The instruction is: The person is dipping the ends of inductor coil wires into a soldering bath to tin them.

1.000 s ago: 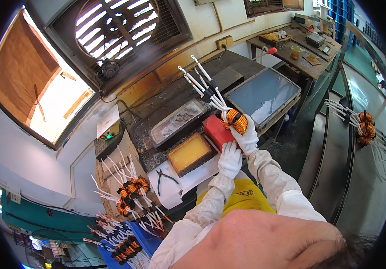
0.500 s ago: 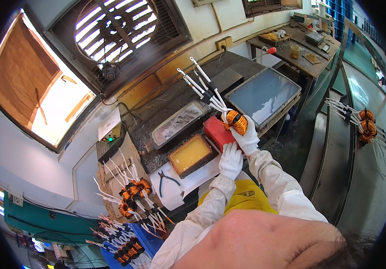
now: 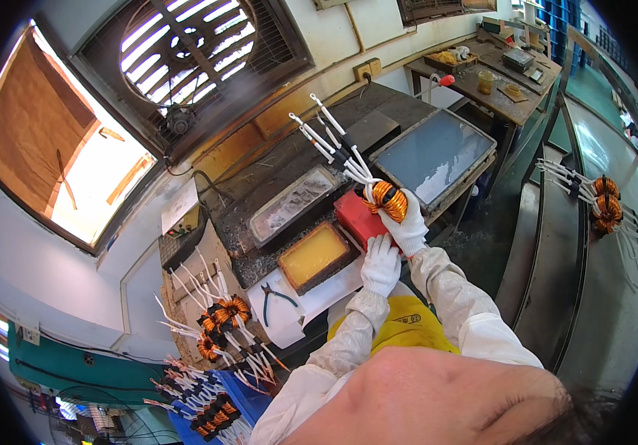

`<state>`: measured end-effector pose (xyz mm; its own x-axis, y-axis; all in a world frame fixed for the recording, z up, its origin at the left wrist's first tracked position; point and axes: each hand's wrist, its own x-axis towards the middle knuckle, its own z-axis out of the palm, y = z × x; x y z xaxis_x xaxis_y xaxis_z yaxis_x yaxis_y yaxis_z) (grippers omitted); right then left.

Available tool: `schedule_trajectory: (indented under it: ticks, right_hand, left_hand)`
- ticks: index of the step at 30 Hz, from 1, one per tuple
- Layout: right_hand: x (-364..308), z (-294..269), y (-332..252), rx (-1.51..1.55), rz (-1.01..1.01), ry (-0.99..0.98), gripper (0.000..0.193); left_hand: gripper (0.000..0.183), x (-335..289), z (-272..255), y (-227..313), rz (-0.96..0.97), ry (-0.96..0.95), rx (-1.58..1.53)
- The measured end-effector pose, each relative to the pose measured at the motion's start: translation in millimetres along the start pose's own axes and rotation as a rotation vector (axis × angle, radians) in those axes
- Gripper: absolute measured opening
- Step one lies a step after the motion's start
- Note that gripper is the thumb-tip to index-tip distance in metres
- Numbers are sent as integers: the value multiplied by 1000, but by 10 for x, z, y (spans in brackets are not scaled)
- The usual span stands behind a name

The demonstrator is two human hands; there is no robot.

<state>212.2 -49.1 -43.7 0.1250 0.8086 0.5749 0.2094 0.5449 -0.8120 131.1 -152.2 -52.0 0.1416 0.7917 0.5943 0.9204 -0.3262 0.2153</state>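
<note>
My right hand (image 3: 410, 228), in a white glove, grips a copper-wound toroidal coil (image 3: 386, 202) above the right end of a red box (image 3: 360, 217). The coil's white sleeved leads (image 3: 349, 159), tipped with ring terminals, point away from me to the upper left. My left hand (image 3: 380, 268), gloved too, lies with its fingers stretched out against the near side of the red box; its thumb is partly hidden. Just left of the box sits a dark-rimmed tray of yellow liquid (image 3: 313, 256). Behind that stands a metal trough with a greyish, silvery surface (image 3: 294, 205).
Dark-handled pliers (image 3: 277, 300) lie on white paper at the bench's front. More coils (image 3: 222, 315) rest at left, others in a blue bin (image 3: 241, 397). A wide tray with a grey surface (image 3: 438, 159) is at back right. Coils (image 3: 607, 211) lie on the metal rack.
Both hands and the coil stay almost in place. The green lights on the control box at left no longer show green. The whole view has shifted very slightly.
</note>
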Motion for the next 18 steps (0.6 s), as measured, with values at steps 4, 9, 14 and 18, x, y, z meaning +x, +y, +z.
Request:
schedule_trajectory:
  ticks: [4, 9, 14, 18]
  right_hand:
    - [8, -2, 4, -23, -6, 7, 68]
    - [15, 9, 17, -21, 6, 9, 66]
    - [15, -3, -18, -1, 15, 2, 65]
    - [4, 3, 20, -2, 18, 0, 67]
  left_hand:
    - [19, 9, -5, -3, -5, -39, 2]
    - [21, 3, 22, -17, -6, -38, 2]
    - [21, 5, -5, -5, -6, -54, 5]
    - [21, 0, 5, -7, -6, -71, 9]
